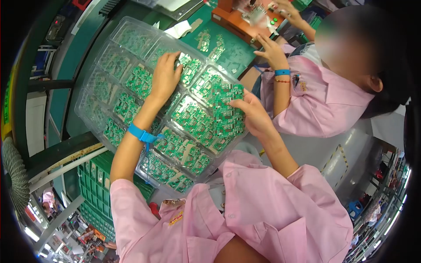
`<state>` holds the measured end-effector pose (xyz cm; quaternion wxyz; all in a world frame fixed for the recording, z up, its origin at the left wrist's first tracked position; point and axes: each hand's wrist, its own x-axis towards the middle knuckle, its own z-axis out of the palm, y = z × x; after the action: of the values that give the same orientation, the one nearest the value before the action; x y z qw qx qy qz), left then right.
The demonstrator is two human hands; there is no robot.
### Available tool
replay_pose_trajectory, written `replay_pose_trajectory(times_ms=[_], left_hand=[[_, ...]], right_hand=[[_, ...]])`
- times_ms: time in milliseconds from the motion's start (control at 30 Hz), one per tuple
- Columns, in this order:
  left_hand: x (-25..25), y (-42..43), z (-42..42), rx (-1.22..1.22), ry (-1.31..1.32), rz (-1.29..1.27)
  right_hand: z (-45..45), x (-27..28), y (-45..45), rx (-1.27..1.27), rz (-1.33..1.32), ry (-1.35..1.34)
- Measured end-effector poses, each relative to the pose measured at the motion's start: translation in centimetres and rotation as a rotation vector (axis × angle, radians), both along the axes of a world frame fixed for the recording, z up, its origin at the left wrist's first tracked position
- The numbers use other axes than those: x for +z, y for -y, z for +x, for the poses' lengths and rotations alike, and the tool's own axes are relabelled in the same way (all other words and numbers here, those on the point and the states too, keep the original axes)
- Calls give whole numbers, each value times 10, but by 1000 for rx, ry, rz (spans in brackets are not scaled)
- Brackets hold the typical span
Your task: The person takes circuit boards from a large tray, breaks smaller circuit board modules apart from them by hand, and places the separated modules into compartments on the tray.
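A clear plastic tray [128, 23] with several compartments lies tilted in front of me, filled with green circuit boards [139, 82]. My left hand [166, 74], with a blue strap at its wrist, reaches over the tray's far part. Its thumb and forefinger are apart beside the boards in an upper compartment; the other fingertips are partly hidden. At the tray's right side, my right hand [255, 113] is closed on the edge of a green circuit board panel [228, 109], thumb on top. This panel is raised over the boards in the right-hand compartments.
A co-worker in a pink jacket [324, 96] sits at the right, hands near an orange device [239, 22]. Loose board pieces [217, 47] and white paper [178, 30] lie on the green table [237, 50]. Green crates [94, 188] stand below left.
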<state>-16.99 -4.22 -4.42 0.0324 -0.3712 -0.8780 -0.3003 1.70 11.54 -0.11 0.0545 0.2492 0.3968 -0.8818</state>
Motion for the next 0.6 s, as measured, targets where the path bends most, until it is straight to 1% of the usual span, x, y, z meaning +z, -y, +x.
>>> replay_pose_trajectory(times_ms=[33, 100, 167, 233, 367, 467, 600], left_hand=[[0, 1, 0, -6, -13, 25], [-5, 3, 0, 27, -28, -54], [-8, 4, 3, 36, -49, -71], [-4, 0, 7, 80, -36, -134], [-10, -1, 8, 87, -40, -128], [-7, -6, 8, 52, -105, -76], [-8, -4, 12, 72, -87, -113]], right_hand=[[0, 4, 0, 7, -17, -13], [2, 0, 1, -13, 15, -22], [3, -5, 3, -43, -1, -46], [5, -10, 1, -18, 22, -60], [7, -12, 0, -14, 102, -141], [7, -12, 0, 26, 174, -128], [11, -18, 4, 57, 161, -133]])
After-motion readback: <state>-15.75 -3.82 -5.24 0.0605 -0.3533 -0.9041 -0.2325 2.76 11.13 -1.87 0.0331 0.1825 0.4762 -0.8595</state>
